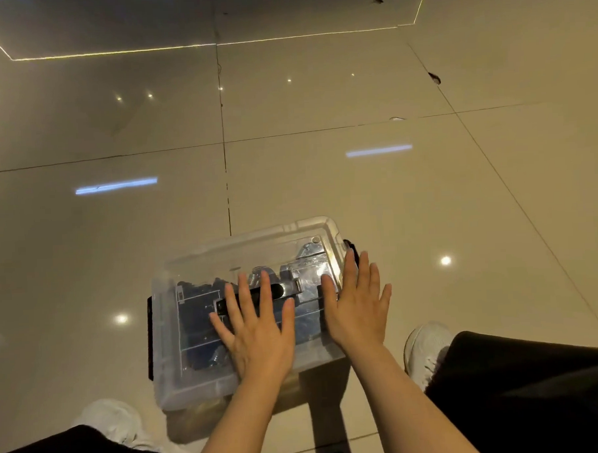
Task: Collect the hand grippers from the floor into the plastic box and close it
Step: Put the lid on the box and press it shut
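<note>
Pressing flat on the lid (257,248) of the clear plastic box (195,385), both hands lie with fingers straight and spread, gripping nothing; the left hand (257,331) covers the middle of the lid, over a black handle (276,290) set in it, and the right hand (357,309) rests just beside it on the lid's right end, its fingertips reaching a black latch (350,246) at that edge; a second black latch (150,335) runs down the box's far side, left of the left hand. Beneath the palms, through the lid, sit dark blue and silvery shapes, probably the hand grippers (198,316), though the plastic blurs them. The box stands on glossy beige floor tiles (322,174); a white shoe (426,351) lies right of the right forearm, another white shoe (111,423) left of the left forearm, each beside a black trouser leg (537,387).
</note>
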Demonstrator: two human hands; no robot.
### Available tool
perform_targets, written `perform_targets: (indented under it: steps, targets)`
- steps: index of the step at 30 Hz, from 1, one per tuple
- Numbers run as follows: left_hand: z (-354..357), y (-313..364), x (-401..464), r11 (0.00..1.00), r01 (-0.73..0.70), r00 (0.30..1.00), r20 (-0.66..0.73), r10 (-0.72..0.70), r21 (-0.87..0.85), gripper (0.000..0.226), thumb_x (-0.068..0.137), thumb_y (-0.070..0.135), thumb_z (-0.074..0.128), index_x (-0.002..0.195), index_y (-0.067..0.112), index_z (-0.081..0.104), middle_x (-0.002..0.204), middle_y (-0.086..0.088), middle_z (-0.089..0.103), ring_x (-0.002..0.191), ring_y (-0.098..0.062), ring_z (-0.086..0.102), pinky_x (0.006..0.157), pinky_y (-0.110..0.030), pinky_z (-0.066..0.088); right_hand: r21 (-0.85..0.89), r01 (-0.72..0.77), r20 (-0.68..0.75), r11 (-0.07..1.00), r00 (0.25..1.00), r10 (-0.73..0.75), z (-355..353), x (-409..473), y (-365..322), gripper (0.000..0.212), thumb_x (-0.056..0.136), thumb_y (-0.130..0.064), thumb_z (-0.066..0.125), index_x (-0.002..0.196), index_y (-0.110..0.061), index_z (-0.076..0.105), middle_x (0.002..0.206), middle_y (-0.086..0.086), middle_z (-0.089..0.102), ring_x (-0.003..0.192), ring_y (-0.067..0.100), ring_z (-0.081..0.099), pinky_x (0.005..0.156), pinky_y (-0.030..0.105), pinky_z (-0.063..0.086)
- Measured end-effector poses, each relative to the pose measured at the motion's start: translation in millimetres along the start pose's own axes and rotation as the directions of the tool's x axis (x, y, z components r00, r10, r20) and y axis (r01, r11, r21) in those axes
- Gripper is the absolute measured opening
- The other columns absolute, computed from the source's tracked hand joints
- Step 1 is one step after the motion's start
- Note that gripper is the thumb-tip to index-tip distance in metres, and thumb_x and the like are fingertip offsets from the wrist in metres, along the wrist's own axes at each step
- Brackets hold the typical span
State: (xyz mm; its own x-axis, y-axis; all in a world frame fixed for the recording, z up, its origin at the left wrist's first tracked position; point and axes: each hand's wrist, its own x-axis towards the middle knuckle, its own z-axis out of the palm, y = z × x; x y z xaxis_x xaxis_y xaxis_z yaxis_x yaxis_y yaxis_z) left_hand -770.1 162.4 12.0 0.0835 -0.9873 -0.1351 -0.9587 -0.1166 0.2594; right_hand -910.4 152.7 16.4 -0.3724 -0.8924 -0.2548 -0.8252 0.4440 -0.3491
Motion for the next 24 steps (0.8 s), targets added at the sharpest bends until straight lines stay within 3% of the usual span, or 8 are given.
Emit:
perform_targets:
  steps: [4, 7, 10, 13, 19, 24]
  targets:
    - [8.8, 2.7, 2.9, 0.996, -0.004, 1.0, -0.02, 0.006, 0.086, 0.068, 0.085, 0.066, 0.0, 0.145, 0.034, 0.003, 0.156, -0.002, 0.004, 0.142, -0.022, -0.006, 0.108, -0.053, -0.014, 0.122, -0.082, 0.016, 0.989, 0.997, 0.08, -3.4, 21.4, 0.3, 0.072, 0.088, -0.065, 0.007, 0.149, -0.03, -0.01, 0.16, 0.003, -0.007, 0.146, 0.021, -0.005, 0.118, 0.047, -0.002]
    - [10.5, 1.8, 3.6, 0.996, -0.001, 1.0, -0.017, 0.003, 0.093, 0.067, 0.087, 0.065, 0.007, 0.146, 0.033, 0.012, 0.156, -0.004, 0.013, 0.143, -0.023, 0.002, 0.109, -0.053, -0.009, 0.344, -0.207, 0.141, 0.916, 0.976, 0.167, -7.1, 45.9, 8.8, 0.081, 0.086, -0.073, 0.023, 0.15, -0.032, -0.004, 0.159, 0.006, 0.003, 0.146, 0.023, 0.003, 0.118, 0.049, 0.003]
    - [9.0, 2.3, 4.9, 0.996, 0.004, 1.0, -0.011, -0.003, 0.088, 0.069, 0.086, 0.065, 0.01, 0.146, 0.033, 0.016, 0.156, -0.004, 0.014, 0.143, -0.022, 0.002, 0.11, -0.057, -0.005, 0.485, -0.258, 0.273, 0.835, 0.952, 0.136, -9.6, 60.7, 17.6, 0.104, 0.069, -0.084, 0.045, 0.15, -0.034, 0.0, 0.158, 0.006, 0.016, 0.144, 0.026, 0.018, 0.115, 0.052, 0.017]
    - [7.4, 5.1, 5.3, 0.996, 0.01, 1.0, -0.006, -0.009, 0.085, 0.069, 0.085, 0.065, 0.011, 0.146, 0.032, 0.019, 0.155, -0.004, 0.014, 0.143, -0.022, 0.002, 0.11, -0.057, -0.004, 0.59, -0.29, 0.325, 0.753, 0.94, 0.107, -13.8, 60.0, 19.0, 0.111, 0.065, -0.075, 0.062, 0.149, -0.035, 0.001, 0.155, 0.004, 0.025, 0.139, 0.027, 0.031, 0.108, 0.043, 0.031]
    - [7.1, 5.0, 4.7, 0.996, 0.01, 1.0, -0.005, -0.01, 0.094, 0.069, 0.086, 0.065, 0.012, 0.146, 0.033, 0.019, 0.155, -0.004, 0.014, 0.143, -0.022, 0.001, 0.11, -0.056, -0.004, 0.546, -0.182, 0.148, 0.818, 0.982, 0.119, -19.9, 46.3, 20.6, 0.108, 0.066, -0.07, 0.066, 0.149, -0.028, 0.01, 0.151, 0.001, 0.033, 0.134, 0.023, 0.038, 0.101, 0.039, 0.038]
    - [6.2, 5.0, 4.0, 0.996, 0.001, 1.0, -0.017, 0.0, 0.087, 0.067, 0.087, 0.063, 0.014, 0.146, 0.033, 0.02, 0.155, -0.004, 0.014, 0.143, -0.022, 0.002, 0.11, -0.057, -0.004, 0.571, -0.092, 0.049, 0.816, 0.996, 0.078, -22.9, 17.3, 24.4, 0.086, 0.082, -0.044, 0.068, 0.149, -0.024, 0.017, 0.15, -0.001, 0.035, 0.133, 0.019, 0.039, 0.106, 0.035, 0.038]
